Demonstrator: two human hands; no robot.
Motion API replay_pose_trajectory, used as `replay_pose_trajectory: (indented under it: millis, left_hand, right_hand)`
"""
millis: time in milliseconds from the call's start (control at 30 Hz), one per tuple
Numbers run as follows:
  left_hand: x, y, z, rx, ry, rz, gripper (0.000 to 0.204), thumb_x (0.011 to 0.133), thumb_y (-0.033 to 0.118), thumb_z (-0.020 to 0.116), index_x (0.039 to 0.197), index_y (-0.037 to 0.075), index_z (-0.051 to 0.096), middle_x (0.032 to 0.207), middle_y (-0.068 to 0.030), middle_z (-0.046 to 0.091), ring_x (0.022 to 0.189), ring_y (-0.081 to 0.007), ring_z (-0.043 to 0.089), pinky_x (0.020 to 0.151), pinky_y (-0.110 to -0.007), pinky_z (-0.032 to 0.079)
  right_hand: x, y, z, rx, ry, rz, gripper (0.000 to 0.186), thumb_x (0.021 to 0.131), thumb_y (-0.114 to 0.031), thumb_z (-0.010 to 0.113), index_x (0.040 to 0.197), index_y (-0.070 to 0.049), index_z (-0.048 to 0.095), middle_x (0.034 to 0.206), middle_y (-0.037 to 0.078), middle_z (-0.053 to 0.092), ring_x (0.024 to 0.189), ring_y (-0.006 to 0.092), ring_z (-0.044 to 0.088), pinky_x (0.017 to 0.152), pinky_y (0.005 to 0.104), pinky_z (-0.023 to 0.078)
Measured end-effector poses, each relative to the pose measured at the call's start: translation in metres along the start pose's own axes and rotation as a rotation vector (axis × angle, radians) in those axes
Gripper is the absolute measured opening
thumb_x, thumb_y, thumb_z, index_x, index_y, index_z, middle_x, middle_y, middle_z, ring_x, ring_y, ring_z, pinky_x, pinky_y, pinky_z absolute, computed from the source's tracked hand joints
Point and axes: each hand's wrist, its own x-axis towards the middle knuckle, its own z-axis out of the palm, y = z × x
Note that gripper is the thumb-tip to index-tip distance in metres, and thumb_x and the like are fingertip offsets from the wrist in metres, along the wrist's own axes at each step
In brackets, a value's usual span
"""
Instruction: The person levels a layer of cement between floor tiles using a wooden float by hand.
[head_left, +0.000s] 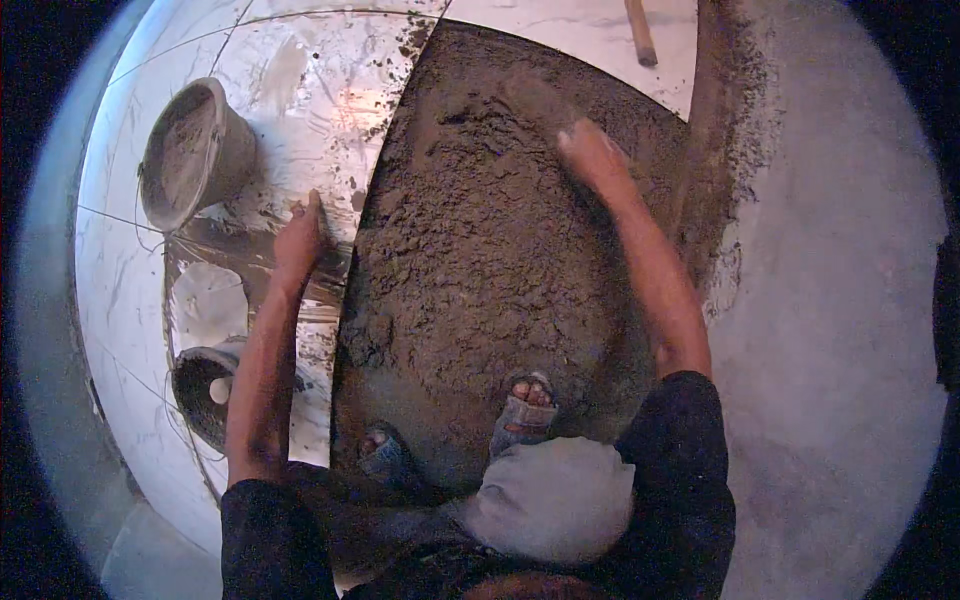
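Observation:
A bed of wet brown mortar [470, 260] spreads between white marbled tiles and a grey floor. At its far right my right hand [595, 155] is closed around what looks like a trowel [535, 100], its blurred blade coated with mortar and lying on the bed. My left hand [302, 240] leans on the smeared tile [330, 140] beside the bed's left edge, one finger stretched forward, holding nothing visible. Just left of that hand stands a grey bucket [235, 150] with grey-brown material inside, tilted in the view.
Near my left forearm is a dark bucket [190, 400] with a pale round object [220, 390] in it. Beyond it lies a pale, flat piece [210, 300]. A wooden handle [641, 35] rests on the far tile [590, 30]. My sandalled feet [530, 392] stand on the mortar's near part.

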Motion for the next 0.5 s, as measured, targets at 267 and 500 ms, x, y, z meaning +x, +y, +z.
replay_pose_trajectory:
  millis: [267,500]
  left_hand:
    - [-0.007,0.007,-0.009,0.038,0.018,0.026,0.059,0.076,0.012,0.049,0.130,0.014,0.026,0.120,-0.0263,0.039,0.075,-0.0362,0.059,0.062,-0.042,0.049]
    - [-0.008,0.002,0.006,0.035,0.116,0.023,0.048,0.080,0.013,0.041,0.126,0.011,0.031,0.113,-0.0262,0.043,0.072,-0.0363,0.059,0.059,-0.043,0.049]
  right_hand:
    - [-0.005,0.062,-0.013,0.004,0.032,0.121,0.043,0.081,-0.037,0.043,0.099,0.001,0.052,0.091,0.025,0.057,0.087,0.0396,0.054,0.074,0.0462,0.043]
    - [-0.013,-0.043,-0.007,0.090,-0.175,-0.061,0.045,0.083,-0.035,0.039,0.095,0.006,0.051,0.089,0.026,0.056,0.081,0.0390,0.056,0.069,0.0464,0.045]
